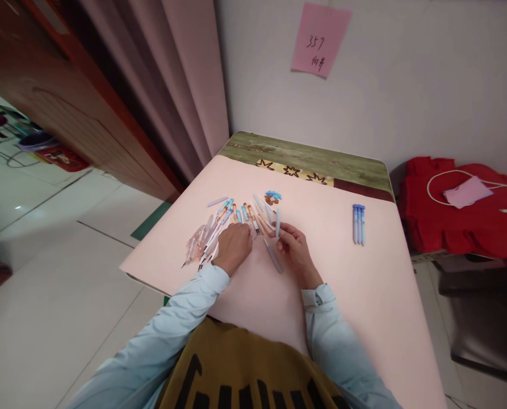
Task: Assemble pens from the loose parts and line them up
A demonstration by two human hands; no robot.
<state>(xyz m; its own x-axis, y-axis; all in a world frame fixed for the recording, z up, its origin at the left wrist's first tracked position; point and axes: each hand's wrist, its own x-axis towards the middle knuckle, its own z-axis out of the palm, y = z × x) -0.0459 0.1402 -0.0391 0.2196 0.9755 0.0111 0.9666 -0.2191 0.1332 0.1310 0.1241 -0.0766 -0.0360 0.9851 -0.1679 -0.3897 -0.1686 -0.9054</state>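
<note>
Centrally, two bare hands occupy the left half of a pale pink table (355,318), whose far edge runs along the wall (385,85). The right hand (294,247) has thumb and fingers clamped on a pale barrel (278,220); a grey barrel (273,256) lies just beside this hand, on the side toward the left edge. The left hand (235,248) bends down at the near side of a spread of pen parts (213,233); its fingers are drawn together, but their tips are hidden, and whether they grip anything cannot be told. The spread lies between the left edge and the right hand. Small blue and brown pieces (273,195) form a heap beyond the hands, toward the far edge. Three blue pens (358,225) lie side by side, well apart from the spread and nearer the right edge. A broad stretch of tabletop separates them from the right hand, giving sideways room. Past the far-right corner sits a red cloth (432,218); a curtain (189,74) hangs beside the far-left corner.
</note>
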